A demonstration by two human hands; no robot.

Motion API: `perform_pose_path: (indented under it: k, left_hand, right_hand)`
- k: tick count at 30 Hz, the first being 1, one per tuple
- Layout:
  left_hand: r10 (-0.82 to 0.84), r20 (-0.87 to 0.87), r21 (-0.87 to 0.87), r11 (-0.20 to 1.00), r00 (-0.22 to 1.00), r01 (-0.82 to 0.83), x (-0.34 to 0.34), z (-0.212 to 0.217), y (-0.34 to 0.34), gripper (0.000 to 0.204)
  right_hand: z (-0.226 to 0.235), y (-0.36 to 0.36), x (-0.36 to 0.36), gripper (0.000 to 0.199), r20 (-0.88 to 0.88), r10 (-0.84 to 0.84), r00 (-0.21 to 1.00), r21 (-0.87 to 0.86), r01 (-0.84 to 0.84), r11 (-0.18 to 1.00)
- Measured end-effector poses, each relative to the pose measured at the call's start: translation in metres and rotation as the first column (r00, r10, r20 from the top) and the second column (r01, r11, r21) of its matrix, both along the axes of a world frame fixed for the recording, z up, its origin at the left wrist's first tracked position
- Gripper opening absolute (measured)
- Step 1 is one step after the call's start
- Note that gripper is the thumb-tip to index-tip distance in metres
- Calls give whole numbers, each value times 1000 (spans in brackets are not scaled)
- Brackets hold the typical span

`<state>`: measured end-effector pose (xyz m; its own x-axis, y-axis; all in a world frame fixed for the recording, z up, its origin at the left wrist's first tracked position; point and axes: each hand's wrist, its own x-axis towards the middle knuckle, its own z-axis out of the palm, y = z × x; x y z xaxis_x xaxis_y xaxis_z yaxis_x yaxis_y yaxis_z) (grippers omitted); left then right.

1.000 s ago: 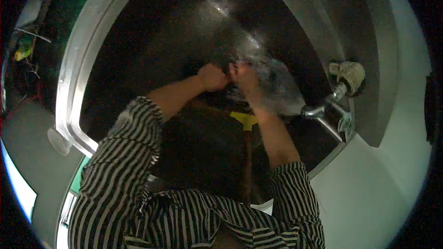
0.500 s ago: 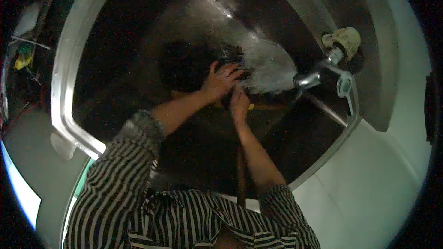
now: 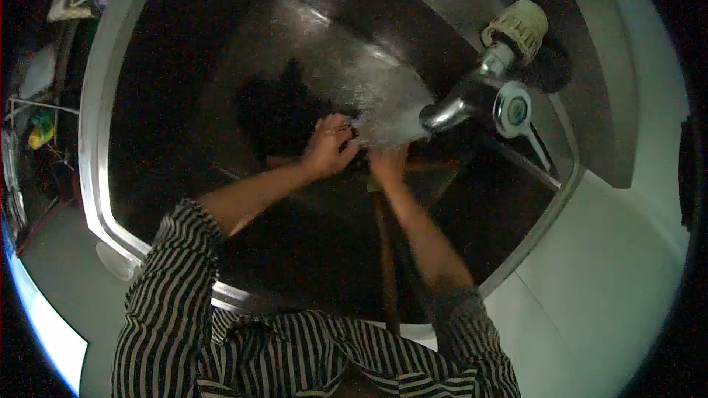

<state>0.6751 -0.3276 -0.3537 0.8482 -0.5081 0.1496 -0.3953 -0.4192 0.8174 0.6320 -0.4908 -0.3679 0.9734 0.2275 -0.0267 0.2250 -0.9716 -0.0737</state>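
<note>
My left hand is over the dark sink basin, its fingers bent against a black, shapeless mass that looks like wet cloth. Close beside it, my right hand reaches into a broad spray of water, its fingers closed and blurred by the flow. What lies between the two hands is too dark to make out. The water comes from a chrome faucet at the right. A thin brown stick runs from near my right hand down to the front of the sink.
A metal rim edges the sink on the left. A pale ridged fitting joins the faucet at the back right. White tiles border the right side. At the far left is a yellow and green item.
The view has shifted, so the faucet appears larger and further left. My left hand's fingers, spread before, are more bent, and my right hand is now in the water spray.
</note>
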Motion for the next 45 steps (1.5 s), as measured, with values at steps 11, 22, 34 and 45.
perform_pose_path:
  k: [11, 22, 34, 45]
  left_hand:
    - [-336, 55, 592, 769, 940, 240, 31, -45, -65, 34]
    - [-75, 76, 346, 937, 994, 44, -19, 10, -54, 25]
    - [-367, 289, 621, 775, 884, 119, -60, -66, 33, 21]
    - [-197, -489, -229, 969, 850, 93, 9, -1, -65, 26]
  right_hand:
    - [-136, -125, 42, 54, -402, -145, 904, 628, 387, 675]
    - [39, 3, 1, 33, -271, -401, 875, 417, 482, 770]
    - [31, 0, 34, 17, -420, -9, 907, 144, 77, 987]
    - [21, -146, 21, 44, 218, -580, 785, -122, 612, 782]
